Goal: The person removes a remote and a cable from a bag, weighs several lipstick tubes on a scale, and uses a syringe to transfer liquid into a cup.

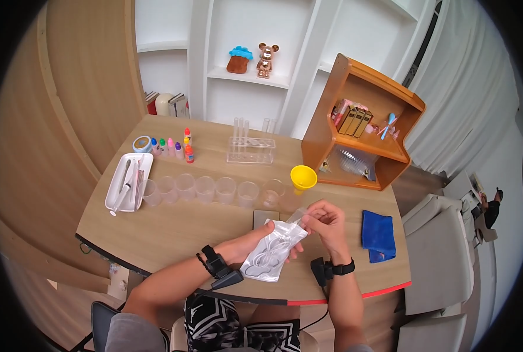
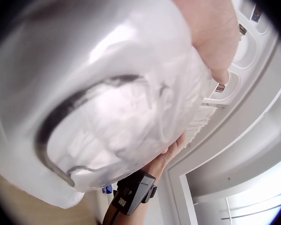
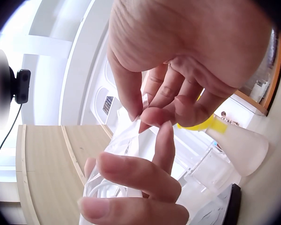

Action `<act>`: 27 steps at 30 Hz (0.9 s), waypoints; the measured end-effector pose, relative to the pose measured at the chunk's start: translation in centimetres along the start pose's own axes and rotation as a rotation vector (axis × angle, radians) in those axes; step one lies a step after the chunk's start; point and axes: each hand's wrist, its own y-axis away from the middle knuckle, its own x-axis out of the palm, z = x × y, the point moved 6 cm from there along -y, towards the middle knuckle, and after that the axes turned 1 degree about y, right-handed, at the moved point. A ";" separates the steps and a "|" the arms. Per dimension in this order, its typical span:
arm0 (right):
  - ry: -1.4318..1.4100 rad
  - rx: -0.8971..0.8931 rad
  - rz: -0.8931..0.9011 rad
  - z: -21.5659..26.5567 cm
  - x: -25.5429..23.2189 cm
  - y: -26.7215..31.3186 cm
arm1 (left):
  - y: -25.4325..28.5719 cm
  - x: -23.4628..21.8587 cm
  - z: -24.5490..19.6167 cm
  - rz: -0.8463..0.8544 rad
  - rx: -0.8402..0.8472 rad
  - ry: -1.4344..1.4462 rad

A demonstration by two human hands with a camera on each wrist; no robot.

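A clear and white plastic bag (image 1: 272, 253) with a coiled white cord inside is gripped by my left hand (image 1: 251, 243), thumb on the front and fingers behind. My right hand (image 1: 327, 226) pinches the upper end of this bag between thumb and fingertips. In the left wrist view the shiny bag (image 2: 117, 117) fills much of the picture, beside part of my left hand (image 2: 215, 35). The right wrist view shows my right hand (image 3: 192, 47) pinching the bag's edge, with several left fingers (image 3: 136, 180) just below.
A grey flat object (image 1: 265, 219) lies behind the bag. Beyond are a row of clear cups (image 1: 205, 189), a yellow funnel (image 1: 303, 178) in a flask, a test tube rack (image 1: 250, 151), small bottles (image 1: 170, 146) and a white tray (image 1: 116, 186). A blue cloth (image 1: 378, 232) lies right.
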 end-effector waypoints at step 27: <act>0.091 0.108 0.787 -2.0 3.2 2.4 | 0.5 -0.4 3.1 0.019 -0.230 0.090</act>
